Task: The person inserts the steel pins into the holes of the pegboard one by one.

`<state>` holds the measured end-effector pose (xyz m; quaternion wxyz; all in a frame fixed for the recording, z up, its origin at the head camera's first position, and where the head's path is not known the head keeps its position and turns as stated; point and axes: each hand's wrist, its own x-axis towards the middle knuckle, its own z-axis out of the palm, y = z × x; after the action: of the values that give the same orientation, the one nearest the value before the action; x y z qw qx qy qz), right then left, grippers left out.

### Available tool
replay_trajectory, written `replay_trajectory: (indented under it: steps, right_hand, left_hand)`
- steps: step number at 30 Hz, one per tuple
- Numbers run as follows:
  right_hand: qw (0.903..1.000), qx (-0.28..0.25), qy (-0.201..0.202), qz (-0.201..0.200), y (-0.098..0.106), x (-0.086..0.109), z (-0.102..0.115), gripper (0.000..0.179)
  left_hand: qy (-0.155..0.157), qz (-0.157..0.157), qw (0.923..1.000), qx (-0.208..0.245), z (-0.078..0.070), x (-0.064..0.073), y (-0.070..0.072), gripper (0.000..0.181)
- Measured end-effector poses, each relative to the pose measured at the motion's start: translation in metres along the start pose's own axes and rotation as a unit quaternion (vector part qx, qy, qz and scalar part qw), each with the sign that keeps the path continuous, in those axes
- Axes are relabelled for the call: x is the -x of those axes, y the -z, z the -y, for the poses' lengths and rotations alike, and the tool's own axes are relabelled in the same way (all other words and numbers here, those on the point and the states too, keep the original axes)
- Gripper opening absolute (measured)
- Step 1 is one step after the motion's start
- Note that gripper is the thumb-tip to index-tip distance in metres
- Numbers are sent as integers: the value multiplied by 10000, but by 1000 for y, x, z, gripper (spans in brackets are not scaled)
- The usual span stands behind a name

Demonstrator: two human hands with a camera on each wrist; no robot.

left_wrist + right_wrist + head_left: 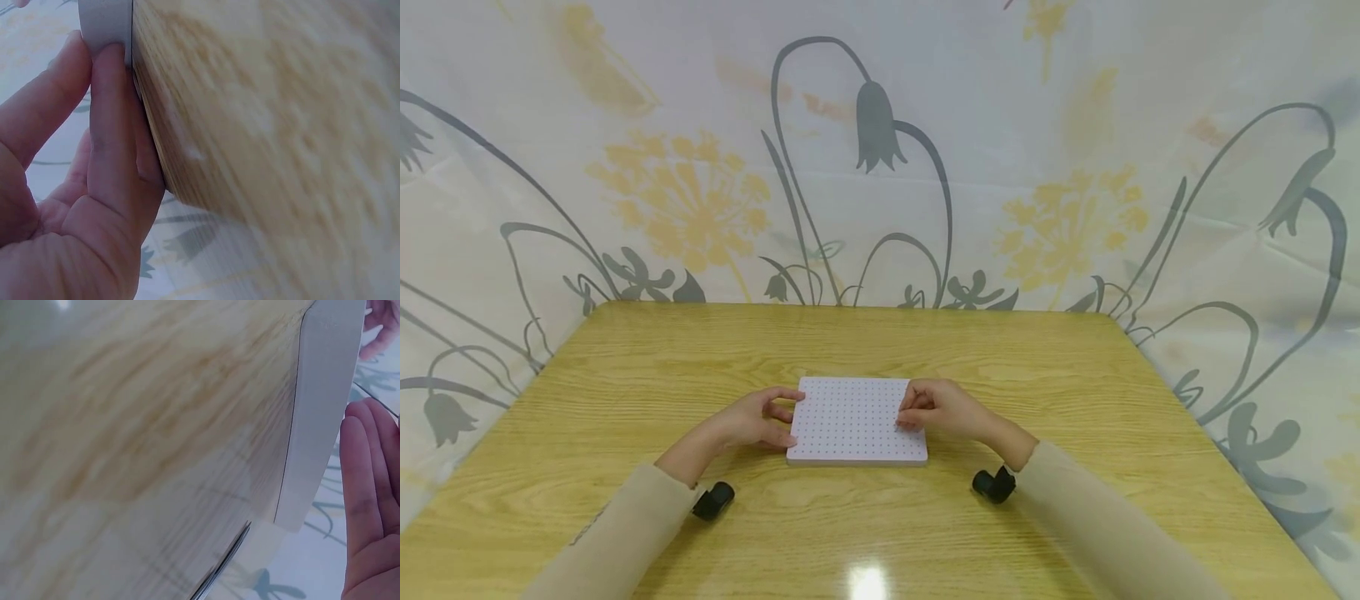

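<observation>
A white pegboard (857, 421), covered in rows of small holes, lies flat on the wooden table. My left hand (748, 421) steadies its left end, thumb near the front and index finger farther back on the rim; in the left wrist view, fingers (112, 106) press against its side. Over the right part of the board is my right hand (943, 408), thumb and index finger brought together close to the surface. Whether anything small sits between those fingertips is hidden. Metal tweezers (219, 569) show near the board's right end in the right wrist view.
The wooden table (865, 342) stretches around the board on all sides. A floral-patterned cloth (880, 167) rises behind it and along both sides. Black wrist cameras (713, 501) sit under both sleeves, just above the table.
</observation>
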<state>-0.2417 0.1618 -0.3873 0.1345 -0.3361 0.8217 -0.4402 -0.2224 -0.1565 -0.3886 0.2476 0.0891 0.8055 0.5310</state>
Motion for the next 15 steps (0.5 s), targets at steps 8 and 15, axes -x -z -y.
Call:
replay_trajectory:
  steps: [8, 15]
  right_hand:
    - [9996, 264, 67, 12, -3, -1, 1, 5]
    - [9971, 752, 112, 40, -4, -4, 4, 5]
  left_hand:
    - [11, -3, 10000, 86, 1, -1, 0, 68]
    - [34, 11, 9999, 165, 1, -1, -1, 68]
